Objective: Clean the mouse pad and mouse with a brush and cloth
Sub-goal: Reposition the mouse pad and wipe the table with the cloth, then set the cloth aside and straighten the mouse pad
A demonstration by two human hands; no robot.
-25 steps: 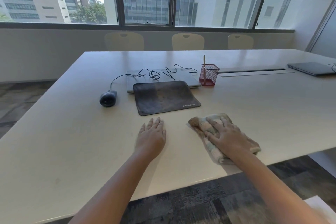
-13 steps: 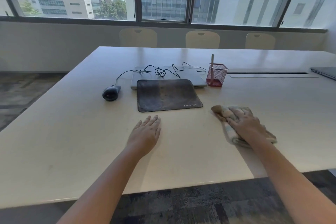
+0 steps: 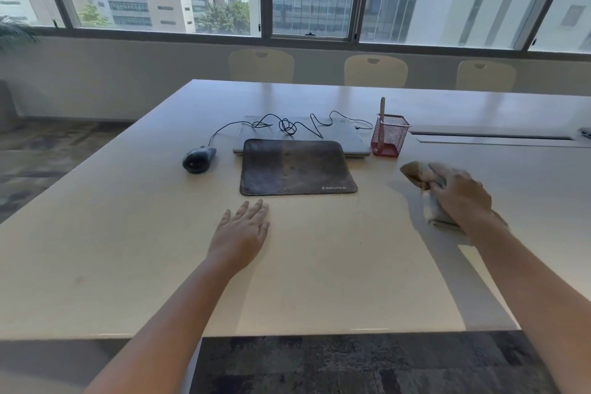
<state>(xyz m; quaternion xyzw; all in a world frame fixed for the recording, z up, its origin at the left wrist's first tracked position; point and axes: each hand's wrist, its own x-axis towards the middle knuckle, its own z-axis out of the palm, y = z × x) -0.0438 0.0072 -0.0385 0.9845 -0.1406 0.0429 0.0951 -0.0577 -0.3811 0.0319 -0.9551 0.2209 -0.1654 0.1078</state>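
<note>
Beige table (image 3: pixel 319 281): mouse (image 3: pixel 198 159), mouse pad (image 3: pixel 297 168), laptop (image 3: pixel 348 137), mesh cup (image 3: pixel 389 135), cloth (image 3: pixel 419 174).

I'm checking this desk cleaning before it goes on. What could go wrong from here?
The mouse cable lies tangled over the closed laptop; lifting the mouse may drag it. The cloth under the right hand sits near the red mesh cup; a wide wipe could tip it.

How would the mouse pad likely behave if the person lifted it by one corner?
The mouse pad looks thin and lies flat, partly overlapping the closed laptop, so it would probably droop rather than stay stiff. It seems light for its area. Its worn, matte surface suggests it is not slippery to grip, though its underside is hidden.
</note>
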